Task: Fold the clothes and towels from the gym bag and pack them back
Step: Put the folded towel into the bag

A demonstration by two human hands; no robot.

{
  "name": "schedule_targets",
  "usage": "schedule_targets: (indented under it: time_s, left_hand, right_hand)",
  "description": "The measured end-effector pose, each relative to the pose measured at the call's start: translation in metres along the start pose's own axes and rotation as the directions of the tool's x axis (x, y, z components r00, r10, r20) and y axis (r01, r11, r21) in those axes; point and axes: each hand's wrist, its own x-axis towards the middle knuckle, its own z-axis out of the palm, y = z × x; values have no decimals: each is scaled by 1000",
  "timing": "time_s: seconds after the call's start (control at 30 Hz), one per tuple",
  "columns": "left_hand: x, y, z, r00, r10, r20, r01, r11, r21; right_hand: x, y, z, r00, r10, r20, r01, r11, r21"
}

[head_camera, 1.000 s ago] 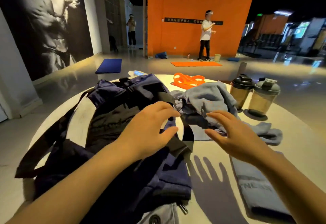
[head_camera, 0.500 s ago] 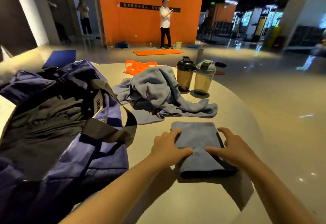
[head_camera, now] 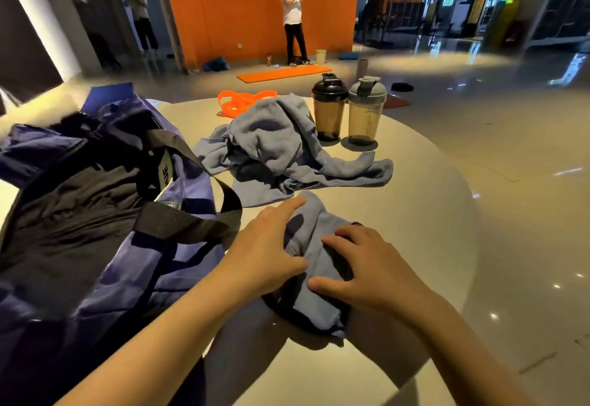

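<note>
Round pale table (head_camera: 431,214) carries everything; its near edge curves off at right.

Gym bag (head_camera: 95,214), navy, biggest item, slumped at left with its mouth gaping and dark lining showing. Black webbing strap (head_camera: 191,223) loops out toward the hands. Likely left open so folded pieces can go straight in.

Crumpled towel (head_camera: 281,147), grey-blue, heaped mid-table just beyond the hands, one tail trailing right. Not yet folded by the look of it; parked out of the working patch.

Folded towel (head_camera: 314,265), same grey-blue, lies on the table at the near edge, just right of the bag, between and under both hands. Compact bundle, but top layer rucked into soft ridges, a dark trim or underside showing along its near edge. Surface matte, limp.

Left hand (head_camera: 271,246) on the bundle's left side, fingers extended along the cloth, thumb tucked against a fold. Right hand (head_camera: 364,268) on the right side, fingers bent and bunching fabric. Reads as gathering the bundle for a lift toward the bag.

Two shaker bottles (head_camera: 348,111) upright behind the heap, touching or nearly. Orange resistance band (head_camera: 242,100) at far edge
</note>
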Motion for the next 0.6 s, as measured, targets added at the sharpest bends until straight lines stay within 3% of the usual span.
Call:
schedule_targets:
  time_s: [0.13, 0.2, 0.33, 0.5, 0.6]
  left_hand:
    - [-13, 10, 15, 990, 119, -71, -131, 970, -204]
    - [-21, 12, 28, 988, 149, -24, -151, 962, -228]
    - [-31, 14, 49, 984, 152, 89, -127, 963, -236]
    - [-6, 8, 31, 989, 90, 119, -32, 906, -422]
    - [6, 7, 31, 983, 29, 183, 39, 933, -359]
  right_hand:
    - [-4, 12, 5, 992, 55, -116, -26, 969, 245]
    - [-15, 23, 3, 963, 154, -223, -65, 930, 362]
    - [-30, 34, 3, 890, 281, -360, -132, 913, 386]
    - [-29, 35, 12, 913, 274, -303, -149, 914, 376]
    - [-32, 34, 12, 896, 313, -314, -127, 860, 494]
